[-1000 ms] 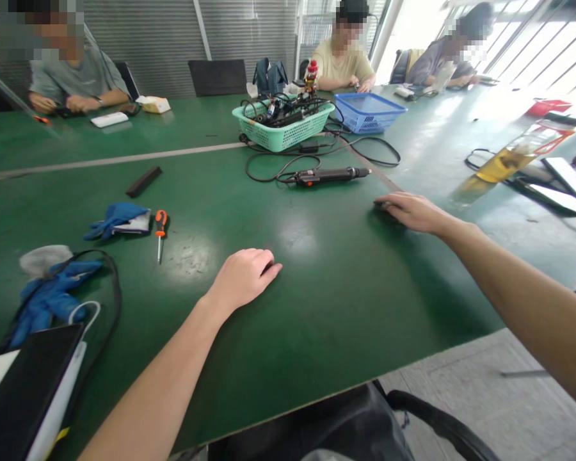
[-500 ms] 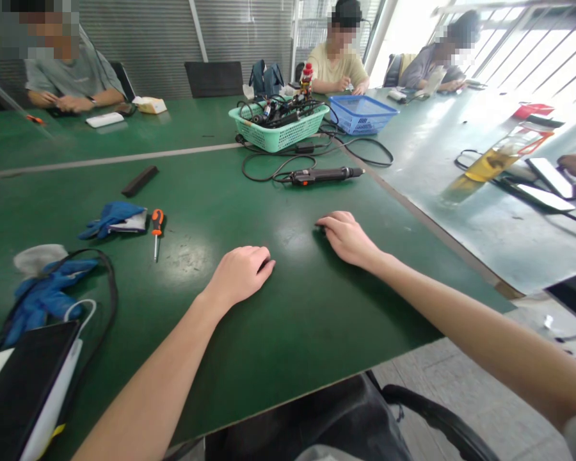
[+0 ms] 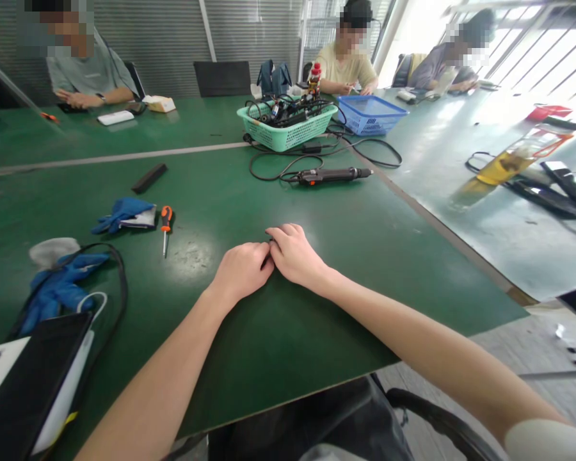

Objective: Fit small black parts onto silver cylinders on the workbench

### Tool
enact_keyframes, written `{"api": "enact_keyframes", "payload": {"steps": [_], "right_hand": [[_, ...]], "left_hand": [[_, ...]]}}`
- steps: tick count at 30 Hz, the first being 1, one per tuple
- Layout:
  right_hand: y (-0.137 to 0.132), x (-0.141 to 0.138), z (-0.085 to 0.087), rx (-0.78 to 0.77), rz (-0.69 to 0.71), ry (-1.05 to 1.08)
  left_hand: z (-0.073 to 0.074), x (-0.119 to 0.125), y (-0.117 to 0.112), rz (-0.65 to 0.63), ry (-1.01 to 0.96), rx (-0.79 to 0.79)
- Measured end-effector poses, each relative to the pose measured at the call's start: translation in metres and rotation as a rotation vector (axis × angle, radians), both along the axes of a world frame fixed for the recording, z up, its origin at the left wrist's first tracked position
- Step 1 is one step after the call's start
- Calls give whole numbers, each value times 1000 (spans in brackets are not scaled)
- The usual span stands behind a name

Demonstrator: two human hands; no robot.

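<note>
The right hand (image 3: 295, 255) has slid in beside the left hand (image 3: 242, 269), the two touching on the surface (image 3: 365, 282), palms down, fingers curled; whether they hold anything cannot be told. A screwdriver (image 3: 165, 227) lies nearest, to their left; farther off, an electric screwdriver (image 3: 333, 175) lies below a green basket (image 3: 288, 128).

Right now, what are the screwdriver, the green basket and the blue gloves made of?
The screwdriver looks like moulded plastic on an orange-and-black handle, with a bright steel shaft. The green basket looks like matte moulded plastic, its walls a lattice of holes. The blue gloves look like thin rubber or nitrile, soft and creased; the look cannot settle which.
</note>
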State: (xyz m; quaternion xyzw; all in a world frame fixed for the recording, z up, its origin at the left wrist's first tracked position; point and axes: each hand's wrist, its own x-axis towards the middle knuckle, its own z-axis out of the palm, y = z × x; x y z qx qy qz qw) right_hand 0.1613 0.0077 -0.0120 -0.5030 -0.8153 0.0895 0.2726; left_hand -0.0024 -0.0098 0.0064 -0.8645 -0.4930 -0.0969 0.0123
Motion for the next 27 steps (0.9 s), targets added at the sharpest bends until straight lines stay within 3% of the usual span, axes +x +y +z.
{"api": "enact_keyframes", "payload": {"steps": [5,10,18,21,27], "right_hand": [[-12,33,11,110,46,78],[-21,58,8,207,135,88],[-18,55,8,181,202,20],[-15,56,5,176,223,-12],[-12,56,2,164,232,-42]], "left_hand": [[2,1,1,-1,11,7],[2,0,3,-5,-7,2],[3,0,9,-13,-166,86],[3,2,11,-78,-222,105],[-3,5,10,-226,-215,-3]]}}
